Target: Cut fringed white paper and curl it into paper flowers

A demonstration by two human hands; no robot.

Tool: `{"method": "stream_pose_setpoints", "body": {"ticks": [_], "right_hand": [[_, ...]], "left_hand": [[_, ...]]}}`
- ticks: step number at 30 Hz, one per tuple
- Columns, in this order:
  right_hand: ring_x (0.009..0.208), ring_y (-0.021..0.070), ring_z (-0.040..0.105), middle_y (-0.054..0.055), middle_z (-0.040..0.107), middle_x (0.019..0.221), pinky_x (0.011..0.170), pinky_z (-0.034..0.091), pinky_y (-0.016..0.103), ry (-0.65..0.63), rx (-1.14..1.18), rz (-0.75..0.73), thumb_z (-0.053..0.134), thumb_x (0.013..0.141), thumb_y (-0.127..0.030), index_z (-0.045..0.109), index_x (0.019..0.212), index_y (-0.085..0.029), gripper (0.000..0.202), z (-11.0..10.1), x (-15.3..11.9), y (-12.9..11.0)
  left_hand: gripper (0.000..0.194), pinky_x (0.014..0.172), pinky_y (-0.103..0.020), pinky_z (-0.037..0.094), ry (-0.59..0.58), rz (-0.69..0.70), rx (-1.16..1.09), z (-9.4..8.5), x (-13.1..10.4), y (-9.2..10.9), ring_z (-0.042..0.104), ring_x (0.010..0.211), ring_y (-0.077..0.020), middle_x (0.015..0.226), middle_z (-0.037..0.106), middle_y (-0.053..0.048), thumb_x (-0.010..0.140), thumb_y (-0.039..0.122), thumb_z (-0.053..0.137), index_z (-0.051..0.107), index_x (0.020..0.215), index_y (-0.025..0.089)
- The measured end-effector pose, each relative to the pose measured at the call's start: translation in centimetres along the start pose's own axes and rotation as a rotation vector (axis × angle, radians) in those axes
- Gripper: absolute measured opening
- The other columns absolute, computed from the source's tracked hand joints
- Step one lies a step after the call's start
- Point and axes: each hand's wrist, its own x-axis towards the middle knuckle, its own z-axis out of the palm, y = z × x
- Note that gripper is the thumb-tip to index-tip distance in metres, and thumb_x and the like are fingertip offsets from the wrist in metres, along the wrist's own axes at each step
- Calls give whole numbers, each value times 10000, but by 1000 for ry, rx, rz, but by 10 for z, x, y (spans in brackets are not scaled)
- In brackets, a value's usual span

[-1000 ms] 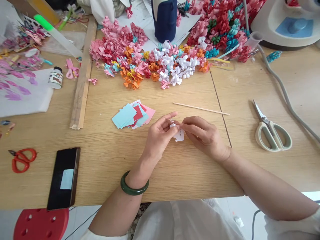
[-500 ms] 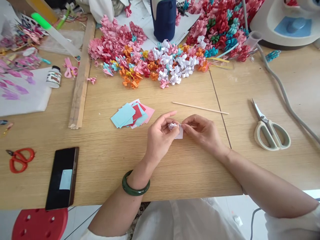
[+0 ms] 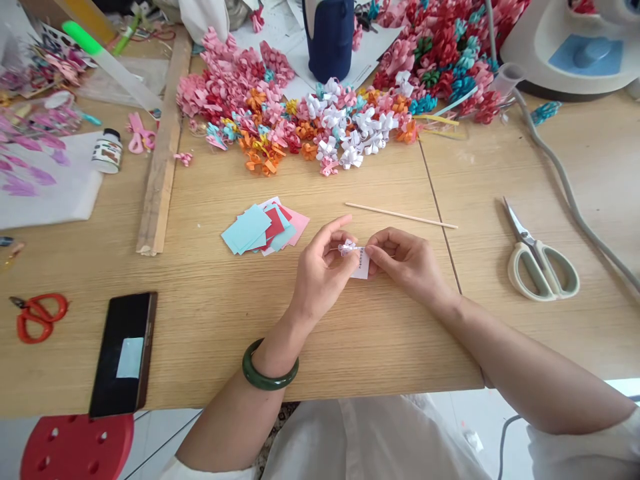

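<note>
My left hand (image 3: 323,270) pinches a small white paper flower (image 3: 346,248) between thumb and fingers, its index finger stretched out above. Just right of the flower, a small white paper slip (image 3: 361,265) with dark print hangs down between my hands. The thumb and forefinger of my right hand (image 3: 400,257) are closed on the slip's upper right corner. Left of my hands lies a pile of light blue, red and pink paper cards (image 3: 247,230). A thin wooden stick (image 3: 400,215) rests on the table beyond my right hand.
Many coloured paper flowers (image 3: 350,127) are heaped at the back around a dark blue bottle (image 3: 329,40). Beige-handled scissors (image 3: 543,260) lie at the right, near a grey cable (image 3: 565,180). At the left are red-handled scissors (image 3: 43,317), a phone (image 3: 113,340) and a wooden strip (image 3: 163,153).
The white slip has turned, so more of its printed side shows between my hands. My fingers have shifted only slightly and keep their pinch.
</note>
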Motion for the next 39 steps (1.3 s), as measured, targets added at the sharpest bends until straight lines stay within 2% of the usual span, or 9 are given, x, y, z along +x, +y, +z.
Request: {"method": "stream_pose_setpoints", "body": {"ticks": [5,9,14,23,27,31,35,37,39], "right_hand": [[565,97,628,-8,648,643,542,578,225,22,73,47,795,770,-456,629,794,-161,338,-2,2,-3],[558,93,636,-8,655,655,532,559,215,25,55,38,793,765,-483,626,774,-164,360,0,1,-3],[532,94,611,-16,636,626,513,572,237,11,33,54,815,722,-522,623,745,-169,402,2,1,-2],[520,92,614,-20,636,600,502,572,223,29,48,64,794,762,-465,612,754,-174,344,1,2,-1],[514,92,614,-21,635,604,503,561,222,11,45,64,812,746,-457,614,746,-172,347,1,1,-1],[540,105,628,-12,646,630,519,574,242,0,47,78,805,745,-483,625,757,-175,357,0,1,-2],[535,98,619,-14,647,608,512,570,225,25,35,103,823,737,-402,618,747,-177,305,-1,2,-4],[533,94,614,-11,653,611,511,568,218,35,30,108,823,736,-377,617,743,-177,287,-2,3,-5],[531,95,614,-11,651,608,510,567,219,36,23,104,816,742,-379,613,735,-178,286,-2,3,-6]], "left_hand": [[530,853,-289,544,1,-76,-112,-2,3,2,654,1062,-192,1255,651,-117,842,365,695,578,1326,182],[701,831,-269,552,-106,-121,-122,-1,3,-1,668,992,-179,1108,701,-96,727,265,804,529,1361,149],[562,789,-234,560,-49,-9,21,1,1,-6,656,856,-122,949,671,-40,793,158,690,554,1338,143],[386,889,-286,557,37,107,48,-1,1,0,675,1043,-173,1116,711,-95,896,197,579,609,1279,162],[557,931,-291,547,-53,128,83,0,-1,-2,664,1068,-180,1141,700,-89,828,232,718,558,1359,184],[427,866,-278,569,-78,142,218,-1,-1,-4,679,908,-146,989,720,-60,871,159,619,616,1298,156],[386,847,-262,564,-84,284,406,-6,2,-1,664,918,-136,1021,720,-59,861,64,528,682,1201,160],[367,861,-261,564,-91,297,390,-8,3,1,662,950,-140,1047,719,-63,858,62,527,700,1165,164],[370,900,-275,566,-126,212,262,-9,3,2,670,1002,-153,1096,715,-72,863,102,568,677,1211,167]]}}
